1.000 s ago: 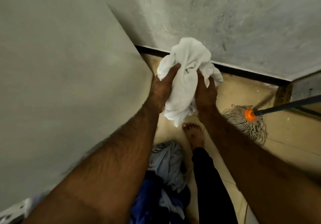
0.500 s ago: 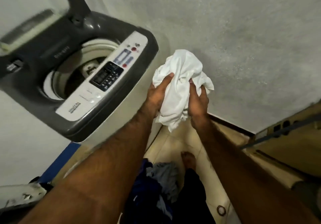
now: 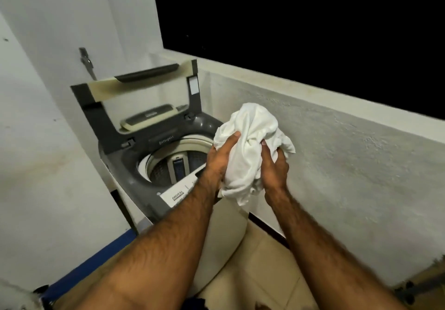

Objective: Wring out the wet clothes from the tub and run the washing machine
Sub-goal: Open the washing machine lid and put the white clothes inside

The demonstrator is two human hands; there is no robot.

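A bunched white cloth (image 3: 250, 146) is held up between both hands, just right of the washing machine's opening. My left hand (image 3: 220, 159) grips its left side, thumb up over the fabric. My right hand (image 3: 274, 165) grips its right side, fingers dug into the folds. The top-loading washing machine (image 3: 134, 179) stands in the corner, its grey lid (image 3: 144, 90) raised upright. Its round drum (image 3: 173, 165) is open and looks dark inside. My left forearm covers most of the white control panel (image 3: 177, 195).
A rough low wall (image 3: 349, 165) runs along the right, with dark night sky above it. White walls (image 3: 48, 141) close in on the left and behind the machine. Beige floor tiles (image 3: 260, 268) lie below. A blue edge (image 3: 96, 259) shows at lower left.
My view swung up from the floor and heap of clothes to the washing machine with its lid open. Both hands kept their grip on the white cloth and raised it beside the drum.
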